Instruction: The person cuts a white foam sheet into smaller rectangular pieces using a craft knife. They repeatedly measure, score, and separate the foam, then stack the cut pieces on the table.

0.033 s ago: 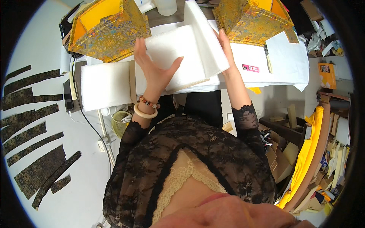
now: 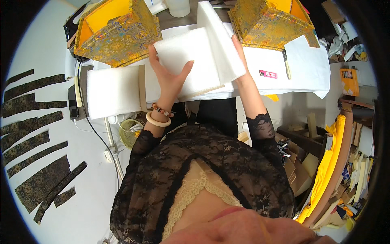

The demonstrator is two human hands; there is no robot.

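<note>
A flat white foam sheet lies on the table with a thin board edge showing beneath it. A second white foam slab stands tilted along its right side. My left hand is open at the flat sheet's left edge, with fingers stretched out and thumb spread over its top. From the right, my right hand grips the tilted slab; most of its fingers are hidden behind the foam. Another foam-covered board lies to the left of my left hand.
Two gold brocade boxes with yellow linings, a left box and a right box, stand at the back. A knife and a small pink pack lie on the right. Dark patterned strips spread over the white surface at left.
My left hand has shifted slightly right, its fingers a little lower along the sheet's edge. My right hand's fingertips show less above the tilted slab's edge.
</note>
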